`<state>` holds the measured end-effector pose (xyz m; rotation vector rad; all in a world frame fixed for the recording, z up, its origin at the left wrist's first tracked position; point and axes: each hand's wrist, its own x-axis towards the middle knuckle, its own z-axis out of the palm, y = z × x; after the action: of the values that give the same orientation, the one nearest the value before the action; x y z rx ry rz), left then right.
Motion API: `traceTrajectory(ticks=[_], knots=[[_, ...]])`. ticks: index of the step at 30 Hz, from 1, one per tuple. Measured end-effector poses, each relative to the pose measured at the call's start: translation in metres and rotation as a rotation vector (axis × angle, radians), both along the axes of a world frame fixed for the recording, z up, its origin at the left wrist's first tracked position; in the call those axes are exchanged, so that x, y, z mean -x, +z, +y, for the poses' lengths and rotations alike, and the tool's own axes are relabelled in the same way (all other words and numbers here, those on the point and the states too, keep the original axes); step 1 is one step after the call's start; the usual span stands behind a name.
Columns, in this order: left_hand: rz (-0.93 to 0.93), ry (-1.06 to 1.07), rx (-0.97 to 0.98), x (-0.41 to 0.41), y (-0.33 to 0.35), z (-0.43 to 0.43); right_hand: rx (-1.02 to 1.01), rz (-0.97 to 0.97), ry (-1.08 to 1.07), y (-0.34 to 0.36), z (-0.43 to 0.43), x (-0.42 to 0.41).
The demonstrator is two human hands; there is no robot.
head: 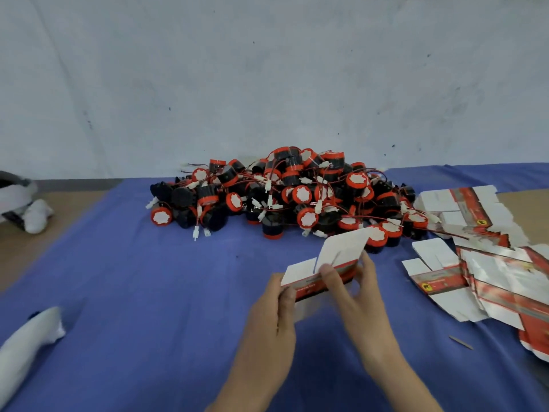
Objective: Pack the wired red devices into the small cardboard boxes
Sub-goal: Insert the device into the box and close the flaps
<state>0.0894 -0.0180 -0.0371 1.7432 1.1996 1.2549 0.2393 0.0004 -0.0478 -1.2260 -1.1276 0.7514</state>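
Note:
A big heap of red and black wired devices (285,194) with white connectors lies at the back middle of the blue cloth. In front of it, both hands hold one small red and white cardboard box (320,269), still partly flat, its white flaps standing up. My left hand (273,310) grips the box's left end. My right hand (356,292) pinches its right side, thumb on the front face. No device is in either hand.
A spread of flat unfolded box blanks (481,263) covers the right side of the blue cloth (148,278). A white cloth-like object (26,346) lies at the lower left, and another white and grey thing (20,203) sits at the far left. A pale wall rises behind.

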Motion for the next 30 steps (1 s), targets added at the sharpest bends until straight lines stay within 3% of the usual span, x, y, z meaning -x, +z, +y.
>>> traceTrajectory(ticks=[4, 13, 20, 26, 30], knots=[[0.091, -0.013, -0.078, 0.015, -0.002, 0.0, -0.012, 0.042, 0.065, 0.003, 0.0, 0.007], [-0.064, -0.054, -0.104, 0.003, 0.01, 0.001, -0.032, 0.194, -0.087, 0.006, -0.001, 0.023], [0.004, -0.075, -0.122, 0.007, 0.005, 0.001, -0.036, 0.036, -0.025, 0.008, -0.003, 0.023], [-0.091, -0.116, -0.074, 0.007, 0.001, 0.007, -0.092, -0.093, -0.014, 0.008, -0.007, 0.024], [-0.147, -0.129, -0.034, 0.005, 0.0, 0.017, -0.127, -0.055, 0.154, 0.001, -0.007, 0.031]])
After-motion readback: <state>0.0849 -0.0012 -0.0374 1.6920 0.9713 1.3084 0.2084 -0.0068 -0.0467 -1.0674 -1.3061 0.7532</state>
